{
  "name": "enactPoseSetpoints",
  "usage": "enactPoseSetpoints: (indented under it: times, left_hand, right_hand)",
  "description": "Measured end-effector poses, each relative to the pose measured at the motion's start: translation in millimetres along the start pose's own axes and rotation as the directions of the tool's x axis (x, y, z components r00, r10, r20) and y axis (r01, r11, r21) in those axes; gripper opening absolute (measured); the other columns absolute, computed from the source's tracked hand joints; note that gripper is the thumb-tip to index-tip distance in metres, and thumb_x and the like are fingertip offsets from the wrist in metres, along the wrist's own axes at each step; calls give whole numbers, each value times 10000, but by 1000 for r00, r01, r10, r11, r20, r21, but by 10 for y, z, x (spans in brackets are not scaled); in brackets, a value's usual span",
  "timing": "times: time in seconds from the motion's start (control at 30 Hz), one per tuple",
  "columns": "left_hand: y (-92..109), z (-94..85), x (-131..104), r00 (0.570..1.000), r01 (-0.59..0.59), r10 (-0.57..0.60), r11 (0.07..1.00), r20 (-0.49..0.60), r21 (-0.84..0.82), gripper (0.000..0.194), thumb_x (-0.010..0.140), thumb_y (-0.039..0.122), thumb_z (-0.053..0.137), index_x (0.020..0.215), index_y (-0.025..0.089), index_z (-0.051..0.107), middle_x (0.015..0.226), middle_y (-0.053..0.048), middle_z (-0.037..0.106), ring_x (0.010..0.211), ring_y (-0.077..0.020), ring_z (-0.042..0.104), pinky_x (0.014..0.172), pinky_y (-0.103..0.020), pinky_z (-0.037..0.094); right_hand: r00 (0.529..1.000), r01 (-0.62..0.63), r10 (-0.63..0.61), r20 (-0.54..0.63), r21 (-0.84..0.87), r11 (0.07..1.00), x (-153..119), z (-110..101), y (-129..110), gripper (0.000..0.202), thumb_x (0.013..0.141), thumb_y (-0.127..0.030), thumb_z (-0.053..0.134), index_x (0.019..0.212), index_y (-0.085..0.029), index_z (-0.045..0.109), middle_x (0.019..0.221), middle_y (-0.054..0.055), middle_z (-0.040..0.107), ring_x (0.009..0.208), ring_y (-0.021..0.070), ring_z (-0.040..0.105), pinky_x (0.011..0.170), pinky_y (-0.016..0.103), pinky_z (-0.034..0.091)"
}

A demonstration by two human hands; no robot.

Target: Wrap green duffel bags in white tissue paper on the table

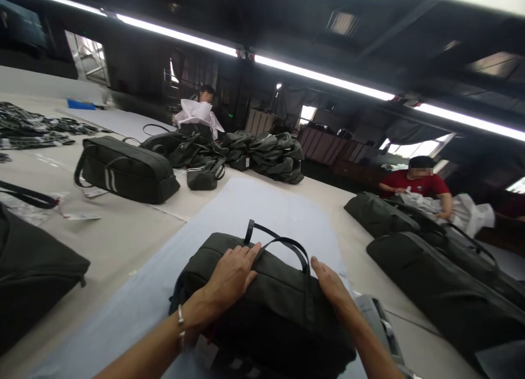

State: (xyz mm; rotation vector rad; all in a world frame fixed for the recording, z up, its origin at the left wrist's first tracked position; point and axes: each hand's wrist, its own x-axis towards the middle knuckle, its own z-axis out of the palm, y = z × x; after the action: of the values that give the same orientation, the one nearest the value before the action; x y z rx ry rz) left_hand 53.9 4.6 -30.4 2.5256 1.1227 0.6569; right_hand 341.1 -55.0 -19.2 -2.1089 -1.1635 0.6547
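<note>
A dark olive duffel bag (270, 308) with black strap handles (283, 245) lies in front of me on a pale sheet (254, 204) spread over the table. My left hand (233, 272) rests flat on the bag's top, fingers spread near the handle base. On the bag's right top edge lies my right hand (330, 283), fingers extended. Neither hand is closed around anything. A white tag (205, 351) hangs at the bag's near side.
More olive bags surround me: one at far left (127, 168), a pile at the back (246, 152), two on the right (435, 280), part of one at the left edge (33, 269). Two people work at the back (199, 114) and right (418, 179).
</note>
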Motion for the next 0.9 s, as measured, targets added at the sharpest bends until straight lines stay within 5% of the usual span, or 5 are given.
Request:
enactPoseSetpoints:
  times: [0.17, 0.3, 0.47, 0.7, 0.9]
  left_hand:
    - [5, -114, 202, 990, 60, -106, 904, -87, -423, 570, 826, 76, 530, 1370, 225, 453, 979, -7, 648, 838, -146, 631, 793, -268, 515]
    - [142, -383, 235, 952, 106, -87, 993, -295, 48, 401, 866, 124, 595, 1253, 219, 547, 1080, -63, 661, 1006, -234, 619, 903, -374, 478]
    - [542, -686, 118, 953, 296, -266, 916, -145, 270, 151, 914, 358, 634, 896, 208, 640, 751, -13, 689, 699, -212, 664, 653, -295, 485]
    - [776, -386, 216, 956, -293, 291, 944, 42, 153, 593, 844, 187, 686, 1389, 178, 451, 1501, -130, 443, 1404, -267, 373, 1146, -410, 317]
    - [923, -137, 230, 930, -365, 342, 899, 131, 242, 158, 960, 230, 499, 877, 172, 620, 798, -54, 697, 791, -219, 673, 896, -407, 492]
  right_hand:
    - [945, -15, -102, 312, 351, 936, 294, 45, -192, 654, 797, -653, 593, 1255, -186, 579, 1043, 98, 729, 1065, 274, 660, 988, 418, 466]
    - [858, 64, -287, 425, 466, 883, 143, -32, -376, 643, 699, -511, 786, 1230, -200, 599, 884, 50, 725, 943, 272, 686, 943, 417, 465]
    - [790, -40, -307, 530, 545, 838, 46, -150, -309, 536, 735, -501, 771, 1173, -218, 648, 918, 47, 725, 937, 242, 666, 911, 377, 452]
    - [686, -95, -390, 614, 607, 789, 66, -229, -265, 333, 705, -472, 808, 840, -187, 700, 675, -11, 623, 666, 136, 551, 669, 282, 423]
    - [820, -171, -295, 491, 701, 693, 23, -218, -314, 408, 664, -438, 850, 934, -206, 652, 735, -7, 642, 670, 162, 605, 706, 329, 486]
